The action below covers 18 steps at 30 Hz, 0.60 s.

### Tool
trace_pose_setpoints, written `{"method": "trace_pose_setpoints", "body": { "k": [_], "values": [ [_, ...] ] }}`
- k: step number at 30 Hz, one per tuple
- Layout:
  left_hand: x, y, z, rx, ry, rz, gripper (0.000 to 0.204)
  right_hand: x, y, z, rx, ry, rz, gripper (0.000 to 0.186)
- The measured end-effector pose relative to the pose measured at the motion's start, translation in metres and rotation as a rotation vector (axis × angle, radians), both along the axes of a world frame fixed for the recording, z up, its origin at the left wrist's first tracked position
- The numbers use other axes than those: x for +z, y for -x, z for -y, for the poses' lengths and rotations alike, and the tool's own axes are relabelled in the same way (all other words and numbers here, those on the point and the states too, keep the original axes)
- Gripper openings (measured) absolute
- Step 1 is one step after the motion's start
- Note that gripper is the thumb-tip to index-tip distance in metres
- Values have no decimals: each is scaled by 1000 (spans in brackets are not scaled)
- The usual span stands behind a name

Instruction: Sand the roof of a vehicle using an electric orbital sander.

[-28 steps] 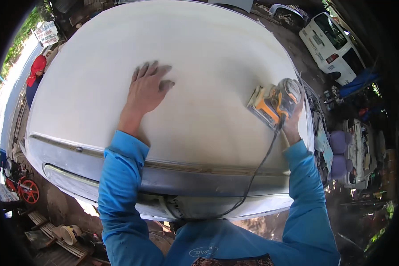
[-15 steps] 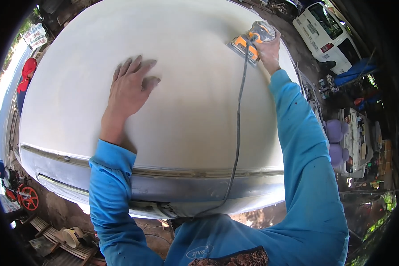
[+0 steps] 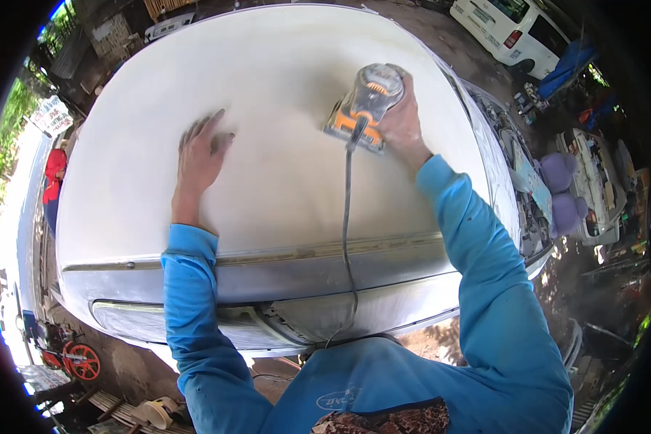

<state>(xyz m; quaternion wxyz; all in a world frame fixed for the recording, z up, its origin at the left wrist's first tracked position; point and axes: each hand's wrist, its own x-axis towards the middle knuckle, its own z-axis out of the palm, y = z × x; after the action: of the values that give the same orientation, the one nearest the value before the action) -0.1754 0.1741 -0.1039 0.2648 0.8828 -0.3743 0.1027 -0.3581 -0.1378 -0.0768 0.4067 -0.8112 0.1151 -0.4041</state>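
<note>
A dusty orange and grey electric sander (image 3: 367,105) rests on the pale, matte roof (image 3: 289,195) of a vehicle, right of the middle. My right hand (image 3: 403,119) is wrapped round the sander's grip from the right side. Its dark cord (image 3: 347,210) runs down over the roof edge toward my body. On the left part of the roof lies my left hand (image 3: 201,155), fingers stretched out and dusty at the tips, holding nothing. Whether its palm presses fully on the surface is hidden.
A metal trim strip (image 3: 296,251) runs along the near roof edge, above the side windows. At the far right stands a white van (image 3: 513,32). A person in red (image 3: 54,173) is at the left. A motorcycle's red wheel (image 3: 82,361) and a pale bucket (image 3: 159,412) show lower left.
My right hand has brought the sander leftward and nearer to me across the roof. The view has shifted a little; my left hand stays spread on the roof.
</note>
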Motion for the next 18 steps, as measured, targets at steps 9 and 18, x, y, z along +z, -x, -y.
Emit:
{"method": "trace_pose_setpoints", "body": {
  "k": [9,18],
  "values": [
    [90,175,77,-455,186,-132,66,-4,71,-89,251,-70,-87,109],
    [108,183,86,-378,-172,74,73,-1,109,-84,574,-146,140,99]
  ]
}}
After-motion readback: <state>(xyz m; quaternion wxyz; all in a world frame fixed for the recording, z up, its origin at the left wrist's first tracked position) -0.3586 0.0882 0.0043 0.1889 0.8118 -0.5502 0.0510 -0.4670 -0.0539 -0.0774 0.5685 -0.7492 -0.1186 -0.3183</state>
